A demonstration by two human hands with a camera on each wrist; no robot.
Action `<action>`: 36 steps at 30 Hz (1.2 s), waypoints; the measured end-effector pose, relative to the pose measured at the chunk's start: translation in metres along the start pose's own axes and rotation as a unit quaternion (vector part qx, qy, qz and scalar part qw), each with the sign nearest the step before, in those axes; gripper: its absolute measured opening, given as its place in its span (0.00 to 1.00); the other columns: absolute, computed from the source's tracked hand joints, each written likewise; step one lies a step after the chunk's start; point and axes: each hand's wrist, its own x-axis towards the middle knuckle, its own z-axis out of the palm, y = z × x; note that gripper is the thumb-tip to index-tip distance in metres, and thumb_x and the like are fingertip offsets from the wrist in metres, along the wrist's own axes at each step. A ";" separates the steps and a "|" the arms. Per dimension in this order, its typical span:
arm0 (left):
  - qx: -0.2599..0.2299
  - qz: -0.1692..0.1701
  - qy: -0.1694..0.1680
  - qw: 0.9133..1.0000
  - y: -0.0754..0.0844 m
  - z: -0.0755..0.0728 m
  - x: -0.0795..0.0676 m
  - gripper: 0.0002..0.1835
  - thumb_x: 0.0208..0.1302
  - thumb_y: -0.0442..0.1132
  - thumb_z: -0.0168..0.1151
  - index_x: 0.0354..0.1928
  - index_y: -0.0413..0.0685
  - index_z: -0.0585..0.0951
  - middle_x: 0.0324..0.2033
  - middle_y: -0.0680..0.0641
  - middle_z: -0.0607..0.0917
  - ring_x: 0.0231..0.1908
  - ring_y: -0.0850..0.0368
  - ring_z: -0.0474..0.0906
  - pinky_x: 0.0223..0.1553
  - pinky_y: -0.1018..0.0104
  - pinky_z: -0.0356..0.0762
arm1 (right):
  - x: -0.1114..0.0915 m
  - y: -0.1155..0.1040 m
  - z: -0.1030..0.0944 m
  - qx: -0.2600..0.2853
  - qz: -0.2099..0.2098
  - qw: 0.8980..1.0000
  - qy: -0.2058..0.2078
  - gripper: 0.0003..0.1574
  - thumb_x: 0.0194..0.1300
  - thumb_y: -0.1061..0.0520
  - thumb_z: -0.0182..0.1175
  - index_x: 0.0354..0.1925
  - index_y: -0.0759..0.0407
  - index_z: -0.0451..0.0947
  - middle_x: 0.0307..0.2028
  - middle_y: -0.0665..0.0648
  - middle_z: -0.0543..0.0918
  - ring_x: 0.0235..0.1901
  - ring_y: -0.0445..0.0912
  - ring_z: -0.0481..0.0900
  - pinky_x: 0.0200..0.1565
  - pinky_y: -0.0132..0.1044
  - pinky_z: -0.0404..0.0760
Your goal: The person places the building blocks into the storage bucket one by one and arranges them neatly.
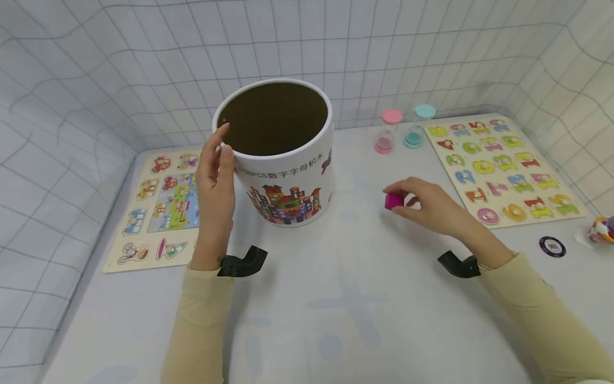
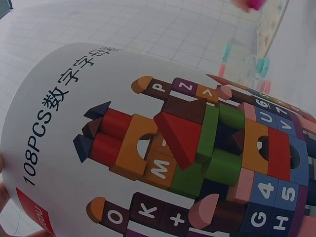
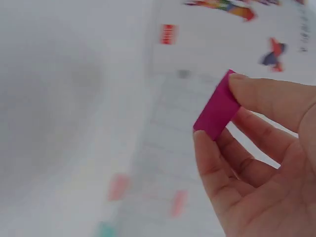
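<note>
A large white bucket (image 1: 292, 181), printed with colourful building blocks and lettering, stands upright on the table; its inside looks dark and its bottom cannot be seen. My left hand (image 1: 214, 181) holds the bucket's rim at the left, thumb on the outer wall and a fingertip at the edge. In the left wrist view the printed wall of the bucket (image 2: 163, 133) fills most of the picture. To the right of the bucket, my right hand (image 1: 427, 205) pinches a small magenta block (image 1: 394, 201) between thumb and fingertips, just over the table. The right wrist view shows the block's (image 3: 217, 108) flat face.
A wooden picture puzzle board (image 1: 122, 250) lies left of the bucket, partly behind my left hand. At the right is a number puzzle board (image 1: 510, 173). Pink (image 1: 385, 133) and teal (image 1: 415, 128) sand timers stand near the back wall. A dark round chip (image 1: 552, 246) and a figurine (image 1: 602, 229) lie far right.
</note>
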 end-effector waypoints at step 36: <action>0.010 0.000 -0.005 1.000 -0.005 -0.003 0.002 0.20 0.68 0.44 0.44 0.61 0.56 0.66 0.61 0.56 0.64 0.61 0.56 0.58 0.60 0.59 0.56 | 0.187 -0.127 -0.034 0.017 -0.010 1.000 -0.009 0.17 0.61 0.55 0.55 0.50 0.53 0.71 0.45 0.50 0.76 0.44 0.37 0.73 0.47 0.25 0.71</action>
